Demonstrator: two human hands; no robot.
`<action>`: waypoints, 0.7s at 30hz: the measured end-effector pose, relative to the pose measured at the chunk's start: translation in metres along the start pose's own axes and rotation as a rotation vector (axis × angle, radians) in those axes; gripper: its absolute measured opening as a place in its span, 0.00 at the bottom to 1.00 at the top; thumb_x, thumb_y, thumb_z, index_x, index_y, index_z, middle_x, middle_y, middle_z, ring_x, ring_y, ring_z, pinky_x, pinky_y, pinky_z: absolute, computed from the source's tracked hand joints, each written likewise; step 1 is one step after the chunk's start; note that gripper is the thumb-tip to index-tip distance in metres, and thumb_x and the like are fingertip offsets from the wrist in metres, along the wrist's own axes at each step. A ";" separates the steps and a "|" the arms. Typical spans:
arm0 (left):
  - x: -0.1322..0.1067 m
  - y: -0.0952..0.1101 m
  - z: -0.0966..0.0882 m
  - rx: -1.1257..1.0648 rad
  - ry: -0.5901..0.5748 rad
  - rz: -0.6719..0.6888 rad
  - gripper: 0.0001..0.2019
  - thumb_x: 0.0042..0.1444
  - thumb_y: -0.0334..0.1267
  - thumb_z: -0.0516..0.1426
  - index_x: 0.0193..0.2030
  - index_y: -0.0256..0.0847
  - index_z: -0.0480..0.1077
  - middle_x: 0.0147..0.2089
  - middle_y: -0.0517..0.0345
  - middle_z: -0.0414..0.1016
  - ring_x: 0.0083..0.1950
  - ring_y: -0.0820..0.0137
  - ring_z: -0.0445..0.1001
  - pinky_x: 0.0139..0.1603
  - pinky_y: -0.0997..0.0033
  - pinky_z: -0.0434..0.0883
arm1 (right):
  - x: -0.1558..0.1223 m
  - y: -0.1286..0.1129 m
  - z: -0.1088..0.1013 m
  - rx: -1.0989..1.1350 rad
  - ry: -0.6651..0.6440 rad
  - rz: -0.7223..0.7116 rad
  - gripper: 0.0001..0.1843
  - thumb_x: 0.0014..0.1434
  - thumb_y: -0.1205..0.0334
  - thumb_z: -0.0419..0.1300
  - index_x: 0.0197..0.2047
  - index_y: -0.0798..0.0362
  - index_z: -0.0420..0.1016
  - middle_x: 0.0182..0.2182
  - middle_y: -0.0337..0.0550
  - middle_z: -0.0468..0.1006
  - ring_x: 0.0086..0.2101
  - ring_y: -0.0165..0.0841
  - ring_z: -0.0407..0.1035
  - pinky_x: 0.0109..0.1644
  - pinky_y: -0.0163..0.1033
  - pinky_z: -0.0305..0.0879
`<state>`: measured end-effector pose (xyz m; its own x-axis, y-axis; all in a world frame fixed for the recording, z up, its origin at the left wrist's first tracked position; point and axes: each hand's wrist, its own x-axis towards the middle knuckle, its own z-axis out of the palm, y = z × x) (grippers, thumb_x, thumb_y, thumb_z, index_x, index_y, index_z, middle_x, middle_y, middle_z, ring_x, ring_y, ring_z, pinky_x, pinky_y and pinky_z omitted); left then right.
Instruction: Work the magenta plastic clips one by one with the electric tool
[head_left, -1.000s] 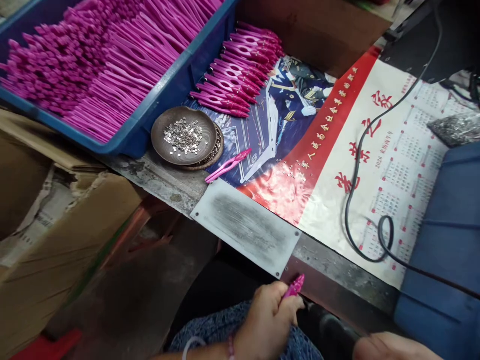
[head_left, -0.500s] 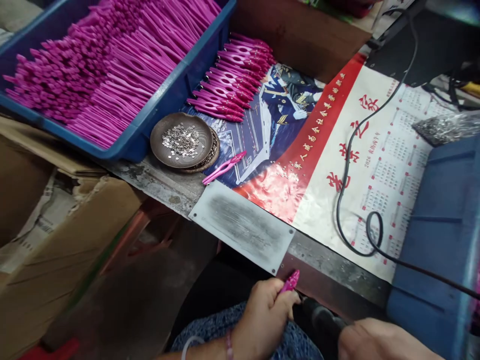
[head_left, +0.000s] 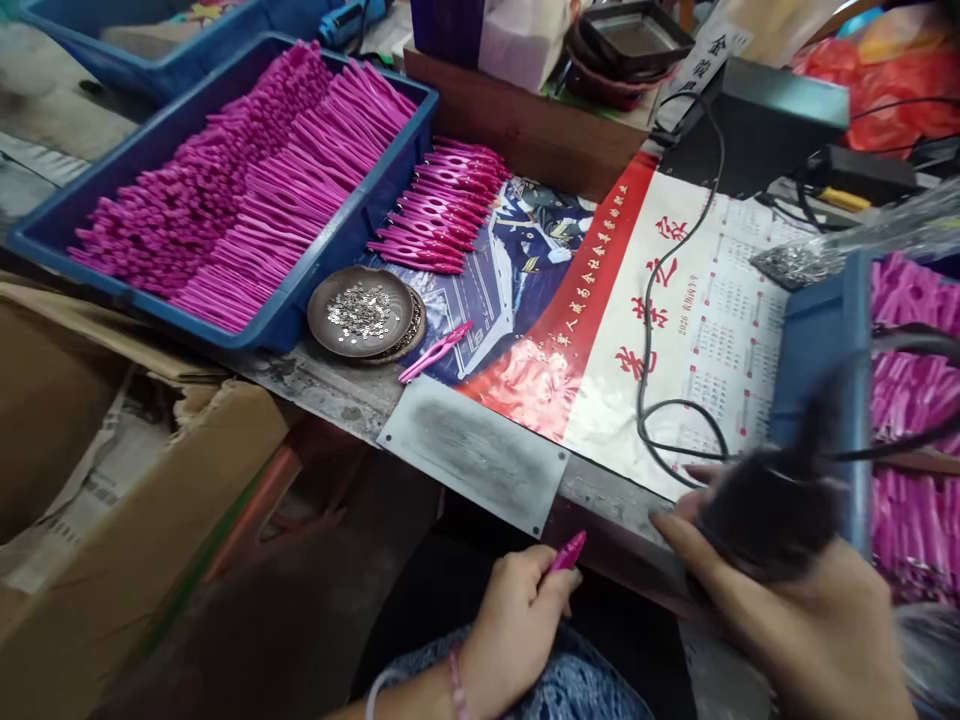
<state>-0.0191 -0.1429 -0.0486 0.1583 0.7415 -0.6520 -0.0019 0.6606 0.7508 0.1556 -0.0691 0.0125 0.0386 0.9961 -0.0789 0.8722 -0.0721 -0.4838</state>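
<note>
A worn grey table (head_left: pixel 330 385) stands under even light, with torn cardboard boxes (head_left: pixel 112 520) crowding its left side.

right hand (head_left: pixel 795 600) raised above table edge | black tool (head_left: pixel 772 510) lifted, blurred, seemingly gripped

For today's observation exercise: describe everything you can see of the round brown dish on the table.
The round brown dish is shallow and dark, metal or wood by its look. It holds a small heap of tiny silvery rings. It sits upright on a second dish, beside the blue tray, with one pink plastic piece lying apart to its right. No hands touch it.
</note>
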 end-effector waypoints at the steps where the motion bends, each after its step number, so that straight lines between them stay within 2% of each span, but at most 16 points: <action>1: -0.001 0.001 0.000 0.027 0.003 0.010 0.15 0.60 0.42 0.52 0.23 0.40 0.61 0.22 0.64 0.61 0.27 0.73 0.61 0.31 0.72 0.57 | 0.007 -0.003 0.003 -0.021 -0.028 0.029 0.25 0.51 0.35 0.62 0.36 0.48 0.69 0.26 0.40 0.76 0.27 0.40 0.72 0.28 0.40 0.66; 3: -0.001 0.001 -0.001 0.071 0.007 0.023 0.15 0.60 0.41 0.52 0.23 0.40 0.60 0.22 0.64 0.61 0.27 0.73 0.61 0.31 0.72 0.56 | 0.021 -0.007 0.010 -0.105 -0.105 0.080 0.24 0.50 0.36 0.61 0.38 0.47 0.68 0.23 0.42 0.75 0.27 0.45 0.73 0.28 0.41 0.63; 7: -0.001 0.000 -0.002 0.127 0.013 0.036 0.15 0.60 0.41 0.52 0.23 0.41 0.59 0.22 0.65 0.59 0.27 0.74 0.59 0.30 0.72 0.54 | 0.039 -0.012 0.024 -0.374 -0.232 0.108 0.28 0.55 0.37 0.58 0.48 0.49 0.65 0.27 0.48 0.78 0.32 0.56 0.76 0.31 0.45 0.62; 10: -0.001 0.000 -0.003 0.133 0.004 0.037 0.15 0.60 0.40 0.52 0.23 0.41 0.58 0.22 0.65 0.59 0.27 0.74 0.58 0.30 0.72 0.53 | 0.044 -0.017 0.031 -0.484 -0.292 0.096 0.28 0.57 0.37 0.59 0.50 0.50 0.63 0.29 0.49 0.79 0.33 0.55 0.77 0.30 0.43 0.61; 16: 0.000 0.004 -0.004 0.075 -0.032 -0.019 0.16 0.60 0.42 0.52 0.22 0.41 0.60 0.21 0.65 0.58 0.26 0.74 0.59 0.30 0.72 0.54 | 0.047 -0.024 0.039 -0.536 -0.317 0.072 0.29 0.60 0.39 0.58 0.52 0.53 0.61 0.32 0.52 0.80 0.35 0.55 0.77 0.29 0.41 0.58; 21: 0.002 0.004 -0.005 0.006 -0.063 -0.073 0.18 0.61 0.45 0.52 0.22 0.41 0.60 0.17 0.68 0.53 0.22 0.76 0.53 0.26 0.72 0.51 | 0.048 -0.022 0.040 -0.521 -0.299 0.054 0.30 0.60 0.39 0.59 0.52 0.54 0.60 0.33 0.52 0.80 0.36 0.55 0.77 0.29 0.41 0.57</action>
<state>-0.0237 -0.1382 -0.0473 0.2195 0.6825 -0.6972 0.0178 0.7117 0.7023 0.1188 -0.0215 -0.0151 0.0161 0.9290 -0.3697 0.9998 -0.0125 0.0122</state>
